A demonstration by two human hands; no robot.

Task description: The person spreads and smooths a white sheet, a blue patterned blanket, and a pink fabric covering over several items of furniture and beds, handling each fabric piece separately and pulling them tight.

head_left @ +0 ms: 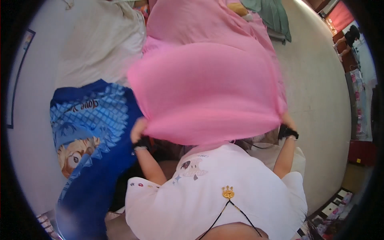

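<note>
A pink cloth (208, 90) is stretched out in front of me, its middle raised and its edges blurred by motion. My left hand (138, 130) grips its near left corner, fingers closed round the fabric. At the near right corner my right hand (287, 121) is closed on the same cloth, its fingers partly hidden. Each wrist wears a black band. More pink fabric (188, 20) lies beyond the held piece. To the left of my left hand is a blue cloth item (116, 108) printed with a scale pattern and a cartoon animal.
Crumpled cream fabric (100, 40) lies at the far left, and a green cloth (276, 18) hangs at the far right. Pale floor (316, 96) runs along the right. By the right rim are a red box (361, 153) and a person in black (351, 37) bending over.
</note>
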